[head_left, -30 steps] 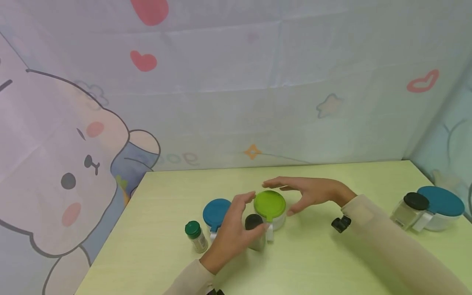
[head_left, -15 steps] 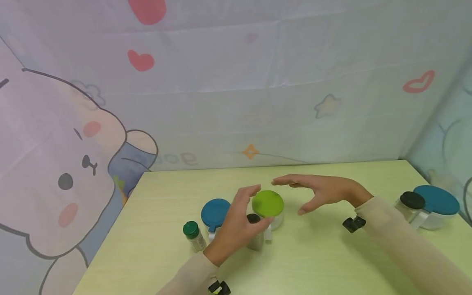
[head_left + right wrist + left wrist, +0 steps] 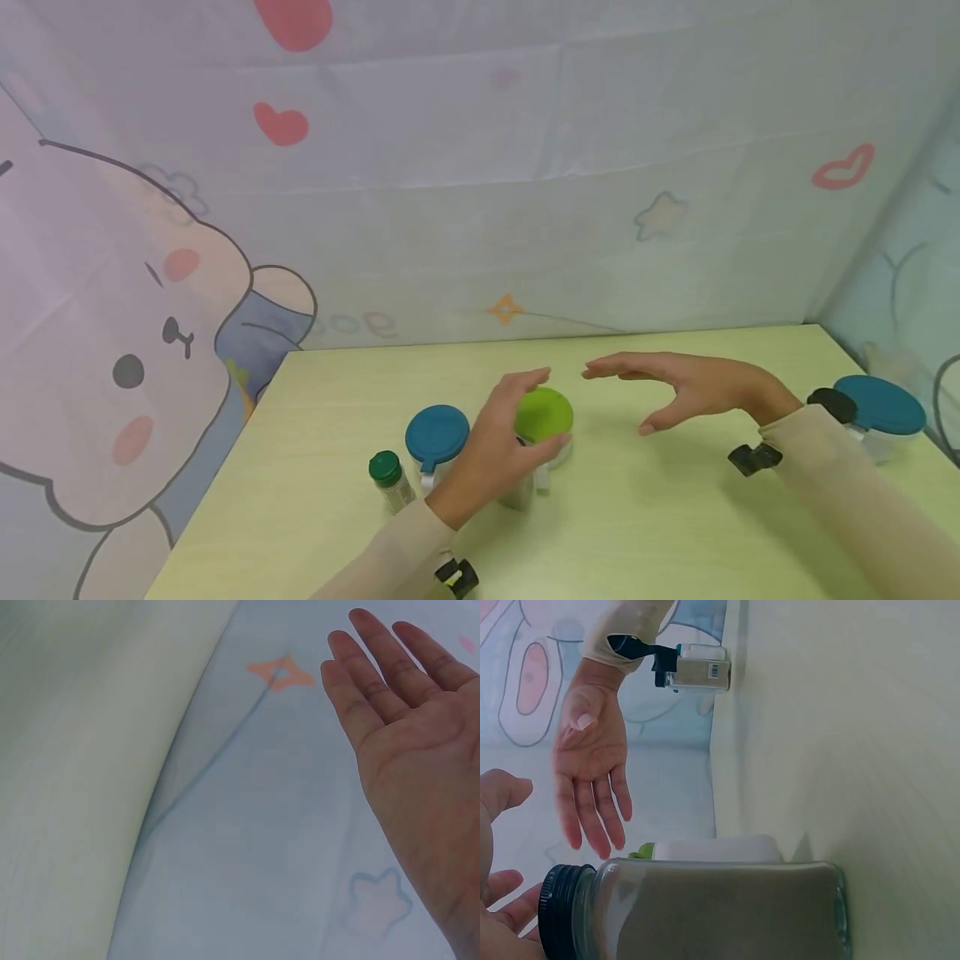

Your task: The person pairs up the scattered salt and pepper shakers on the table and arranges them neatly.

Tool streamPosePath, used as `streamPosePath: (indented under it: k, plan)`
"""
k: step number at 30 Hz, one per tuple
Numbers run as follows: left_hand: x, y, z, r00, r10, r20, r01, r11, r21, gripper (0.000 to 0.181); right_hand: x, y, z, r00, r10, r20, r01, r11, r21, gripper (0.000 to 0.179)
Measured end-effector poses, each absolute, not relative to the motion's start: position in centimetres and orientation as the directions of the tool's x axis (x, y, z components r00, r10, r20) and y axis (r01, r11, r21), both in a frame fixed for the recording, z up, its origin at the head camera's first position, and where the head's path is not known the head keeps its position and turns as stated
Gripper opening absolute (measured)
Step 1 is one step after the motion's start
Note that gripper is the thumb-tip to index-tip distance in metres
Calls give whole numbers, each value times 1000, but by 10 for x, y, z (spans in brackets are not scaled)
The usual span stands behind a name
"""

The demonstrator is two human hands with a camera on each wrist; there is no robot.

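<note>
My left hand hovers with spread, relaxed fingers over a square glass jar, hiding most of it in the head view. The left wrist view shows that jar close up, dark-capped and filled with grey-brown powder; the fingers are near its cap, and contact cannot be told. Just behind stands a white container with a lime-green lid, partly covered by my left fingertips. My right hand is in the air to the right of it, fingers extended and thumb apart. Its palm holds nothing in the right wrist view.
Left of my left hand are a blue-lidded container and a green-capped shaker bottle. Beyond my right sleeve stand another blue-lidded container and a black-capped jar. A printed cloth hangs behind the pale table.
My right hand has moved right, away from the lime-green lid. My left hand has shifted slightly right, covering more of the jar. The containers stay put; the head view has turned a little.
</note>
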State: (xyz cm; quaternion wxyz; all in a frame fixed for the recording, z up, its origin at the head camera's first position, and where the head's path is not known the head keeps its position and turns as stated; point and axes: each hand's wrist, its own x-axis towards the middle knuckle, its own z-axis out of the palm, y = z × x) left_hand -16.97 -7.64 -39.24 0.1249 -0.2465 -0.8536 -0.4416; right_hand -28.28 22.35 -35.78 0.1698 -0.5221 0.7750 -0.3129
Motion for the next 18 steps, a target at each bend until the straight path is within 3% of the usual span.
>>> streamPosePath:
  k: [5, 18]
  plan:
    - [-172, -73, -390, -846, 320, 426, 532, 496, 686, 73, -280, 235, -355, -360, -927, 108, -744, 215, -632, 81]
    - [-175, -64, -384, -828, 347, 440, 561, 483, 673, 72, -274, 270, -346, -396, -908, 136, -769, 247, -589, 79]
